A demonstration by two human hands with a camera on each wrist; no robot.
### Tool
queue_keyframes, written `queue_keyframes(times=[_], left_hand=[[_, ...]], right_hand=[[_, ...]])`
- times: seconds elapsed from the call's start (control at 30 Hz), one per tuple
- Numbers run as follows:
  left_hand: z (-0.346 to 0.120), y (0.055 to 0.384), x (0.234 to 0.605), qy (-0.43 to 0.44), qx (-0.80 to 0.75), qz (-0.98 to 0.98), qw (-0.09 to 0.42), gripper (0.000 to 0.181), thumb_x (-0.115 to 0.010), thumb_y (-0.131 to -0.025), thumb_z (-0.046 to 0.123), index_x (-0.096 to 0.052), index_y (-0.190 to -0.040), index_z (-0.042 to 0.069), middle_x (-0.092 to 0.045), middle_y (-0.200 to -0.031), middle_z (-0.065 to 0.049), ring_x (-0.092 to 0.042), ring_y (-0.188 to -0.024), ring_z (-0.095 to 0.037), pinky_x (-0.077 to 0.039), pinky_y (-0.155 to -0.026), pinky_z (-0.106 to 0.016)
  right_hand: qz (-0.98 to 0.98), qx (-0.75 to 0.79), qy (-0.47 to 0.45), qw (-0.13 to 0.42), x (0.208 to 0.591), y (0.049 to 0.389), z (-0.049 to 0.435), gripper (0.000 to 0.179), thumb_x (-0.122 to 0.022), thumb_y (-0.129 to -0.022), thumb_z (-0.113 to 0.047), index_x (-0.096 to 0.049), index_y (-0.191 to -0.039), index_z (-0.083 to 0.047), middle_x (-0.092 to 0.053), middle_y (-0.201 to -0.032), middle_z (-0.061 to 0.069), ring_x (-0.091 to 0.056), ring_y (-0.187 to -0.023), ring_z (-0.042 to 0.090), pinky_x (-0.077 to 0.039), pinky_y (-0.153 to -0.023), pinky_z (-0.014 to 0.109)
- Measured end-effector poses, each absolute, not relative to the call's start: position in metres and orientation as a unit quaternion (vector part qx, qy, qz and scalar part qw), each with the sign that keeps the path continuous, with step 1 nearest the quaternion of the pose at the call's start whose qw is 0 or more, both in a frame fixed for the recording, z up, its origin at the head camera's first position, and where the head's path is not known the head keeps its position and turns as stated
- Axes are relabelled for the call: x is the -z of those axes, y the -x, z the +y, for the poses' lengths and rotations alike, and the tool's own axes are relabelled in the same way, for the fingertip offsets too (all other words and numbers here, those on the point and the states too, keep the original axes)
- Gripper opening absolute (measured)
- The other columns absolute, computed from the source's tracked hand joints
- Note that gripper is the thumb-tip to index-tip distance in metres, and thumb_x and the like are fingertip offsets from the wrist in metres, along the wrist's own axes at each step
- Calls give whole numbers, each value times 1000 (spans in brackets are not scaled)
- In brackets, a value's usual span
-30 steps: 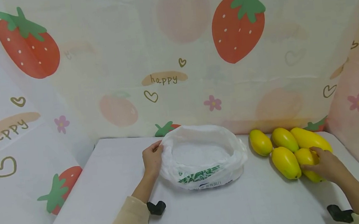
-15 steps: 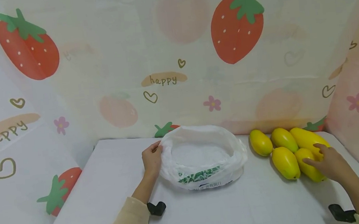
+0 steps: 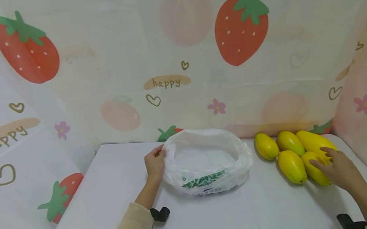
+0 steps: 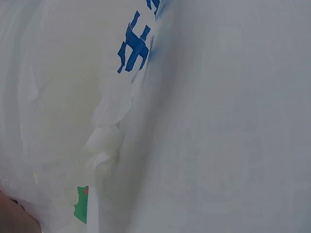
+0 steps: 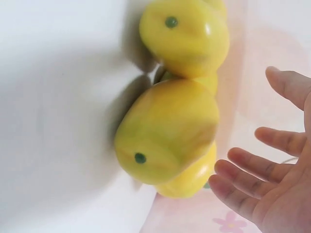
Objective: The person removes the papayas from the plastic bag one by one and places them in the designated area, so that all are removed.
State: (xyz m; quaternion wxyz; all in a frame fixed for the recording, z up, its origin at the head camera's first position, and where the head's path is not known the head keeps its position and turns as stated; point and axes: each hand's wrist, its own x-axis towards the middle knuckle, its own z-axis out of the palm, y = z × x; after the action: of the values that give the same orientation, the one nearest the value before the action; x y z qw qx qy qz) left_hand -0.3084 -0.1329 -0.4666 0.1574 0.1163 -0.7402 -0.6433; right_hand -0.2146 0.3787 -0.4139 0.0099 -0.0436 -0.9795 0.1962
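Note:
My left hand (image 3: 155, 165) pinches the left rim of a white plastic bag (image 3: 236, 178) between thumb and fingers. The bag's mouth is spread wide, with green print and blue lettering on its front. In the left wrist view, the bag's wall (image 4: 63, 116) fills the left side and only a bit of the hand shows. My right hand (image 3: 341, 171) hovers by the front right yellow mango-like fruit (image 3: 315, 172), fingers spread. The right wrist view shows the palm and fingers (image 5: 272, 179) apart from the green-tipped fruit (image 5: 167, 131).
Several yellow fruits lie clustered at the table's back right: a plump one (image 3: 292, 166), a smaller one (image 3: 266, 146), a greener one (image 3: 290, 143) and a long one (image 3: 315, 140). The white table (image 3: 226, 217) meets a strawberry-print curtain (image 3: 201, 90) behind.
My right hand has lifted off the front right fruit and drawn slightly right, its fingers spreading. The left hand and the bag keep their place.

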Motion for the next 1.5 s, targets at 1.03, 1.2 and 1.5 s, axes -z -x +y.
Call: queue_keyframes(times=[1.03, 1.2, 1.5], left_hand=[[-135, 313, 459, -109, 648, -739, 147, 29, -57, -94, 13, -68, -118, 2, -70, -110, -18, -61, -93, -17, -47, -70, -10], [-136, 313, 458, -112, 638, -749, 138, 29, -58, -94, 15, -69, -119, 4, -70, -109, -17, -61, -92, -17, -47, -71, -12], [-137, 309, 454, -90, 596, -787, 130, 31, -60, -94, 17, -66, -122, 5, -70, -116, -16, -65, -106, -26, -54, -92, -35]], right_hand=[[-959, -265, -43, 85, 414, 204, 289, 61, -58, -96, -42, -48, -136, 3, -51, -129, 31, -50, -114, 45, -45, -93, 64], [-960, -262, -51, 87, 418, 201, 272, 60, -61, -94, -41, -49, -135, 1, -52, -130, 28, -51, -116, 43, -46, -96, 63], [-965, -247, -49, 78, 432, 202, 259, 66, -61, -93, -47, -49, -135, 1, -52, -129, 29, -50, -115, 43, -43, -98, 63]])
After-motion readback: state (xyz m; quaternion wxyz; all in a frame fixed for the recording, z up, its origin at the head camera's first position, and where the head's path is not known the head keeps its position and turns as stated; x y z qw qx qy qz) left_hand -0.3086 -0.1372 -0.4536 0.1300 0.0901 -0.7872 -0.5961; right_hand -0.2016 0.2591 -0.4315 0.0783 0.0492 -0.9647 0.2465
